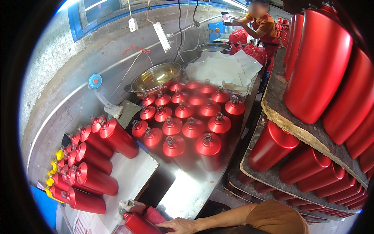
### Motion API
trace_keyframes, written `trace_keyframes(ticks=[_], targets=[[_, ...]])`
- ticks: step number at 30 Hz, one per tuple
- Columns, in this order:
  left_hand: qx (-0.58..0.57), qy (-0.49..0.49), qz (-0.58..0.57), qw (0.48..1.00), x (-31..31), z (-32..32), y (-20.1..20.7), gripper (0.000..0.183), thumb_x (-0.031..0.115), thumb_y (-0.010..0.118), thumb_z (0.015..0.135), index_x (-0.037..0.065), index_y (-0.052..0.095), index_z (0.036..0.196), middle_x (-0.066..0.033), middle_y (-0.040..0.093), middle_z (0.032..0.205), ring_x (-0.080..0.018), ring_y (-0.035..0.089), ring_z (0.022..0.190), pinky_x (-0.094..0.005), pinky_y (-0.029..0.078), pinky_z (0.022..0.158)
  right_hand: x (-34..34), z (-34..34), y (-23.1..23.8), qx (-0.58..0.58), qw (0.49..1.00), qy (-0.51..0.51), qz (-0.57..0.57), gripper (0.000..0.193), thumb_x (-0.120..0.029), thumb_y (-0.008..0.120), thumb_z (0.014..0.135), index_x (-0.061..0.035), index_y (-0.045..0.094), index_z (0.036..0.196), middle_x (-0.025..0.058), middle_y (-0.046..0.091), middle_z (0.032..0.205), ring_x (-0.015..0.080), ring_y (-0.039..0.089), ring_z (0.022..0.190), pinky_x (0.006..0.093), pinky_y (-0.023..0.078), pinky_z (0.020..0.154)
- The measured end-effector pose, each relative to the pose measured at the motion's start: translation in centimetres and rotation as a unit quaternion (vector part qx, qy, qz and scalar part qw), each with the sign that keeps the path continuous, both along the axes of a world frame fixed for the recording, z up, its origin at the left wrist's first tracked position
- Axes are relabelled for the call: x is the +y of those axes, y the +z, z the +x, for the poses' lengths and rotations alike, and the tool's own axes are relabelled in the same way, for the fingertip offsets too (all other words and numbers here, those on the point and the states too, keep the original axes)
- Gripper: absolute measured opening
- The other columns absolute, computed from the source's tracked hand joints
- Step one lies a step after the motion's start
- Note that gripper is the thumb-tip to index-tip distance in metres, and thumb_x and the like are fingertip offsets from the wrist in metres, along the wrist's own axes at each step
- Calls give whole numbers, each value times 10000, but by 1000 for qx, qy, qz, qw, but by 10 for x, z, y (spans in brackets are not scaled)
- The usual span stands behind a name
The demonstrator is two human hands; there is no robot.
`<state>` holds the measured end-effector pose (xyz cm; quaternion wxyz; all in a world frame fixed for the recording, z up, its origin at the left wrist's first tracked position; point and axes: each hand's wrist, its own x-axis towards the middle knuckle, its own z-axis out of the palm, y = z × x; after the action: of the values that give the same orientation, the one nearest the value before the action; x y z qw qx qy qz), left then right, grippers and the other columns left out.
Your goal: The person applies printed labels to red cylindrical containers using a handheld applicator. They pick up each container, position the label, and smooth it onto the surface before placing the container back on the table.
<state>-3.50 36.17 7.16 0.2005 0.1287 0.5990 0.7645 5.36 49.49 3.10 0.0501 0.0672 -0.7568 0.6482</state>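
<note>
At the lower edge, a red bottle with a clear threaded neck lies tilted, its neck toward the upper left. My right hand comes in from the right and is closed on the bottle's lower part; some fingers are cut off by the picture's edge. Between hand and bottle shows a pink cloth. A crumpled whitish wad, too unclear to name, sits by the bottle's neck. My left hand does not show. Ahead, several red bottles stand upright on a shiny metal table.
More red bottles stand on a pale board at the left, some beside yellow pieces. A metal basin and white sheets lie farther back. Shelves of red bottles crowd the right. Another person holds a phone.
</note>
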Motion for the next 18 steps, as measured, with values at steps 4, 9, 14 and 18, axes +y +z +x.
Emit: trace_keyframes(ticks=[4,9,14,18], targets=[[-1,0,-2,1000,0,0,1,681,444,468,1025,41,288,1544,-175,491,1419,-291,561,1224,-420,478,1034,1,0,2,3,1000,-3,-3,730,-502,563,991,48,442,1455,290,575,1361,404,600,1226,429,481,1030],[0,2,-6,1000,1,0,2,677,442,466,1026,40,290,1543,-175,493,1417,-290,562,1223,-419,479,1033,2,0,2,-4,1000,3,-5,717,-477,579,989,51,443,1454,289,597,1334,396,624,1194,423,493,1014],[-1,2,-7,1000,1,0,3,673,439,463,1028,40,292,1541,-175,494,1415,-290,563,1221,-418,479,1032,1,-2,0,5,1000,-2,3,709,-462,588,987,52,444,1454,291,601,1325,393,628,1189,420,494,1012],[1,1,-10,1000,1,0,4,670,437,462,1029,39,294,1540,-175,496,1414,-289,564,1220,-417,480,1031,1,-2,0,7,1000,-5,10,708,-460,590,986,52,444,1453,290,604,1321,390,630,1186,420,495,1009]])
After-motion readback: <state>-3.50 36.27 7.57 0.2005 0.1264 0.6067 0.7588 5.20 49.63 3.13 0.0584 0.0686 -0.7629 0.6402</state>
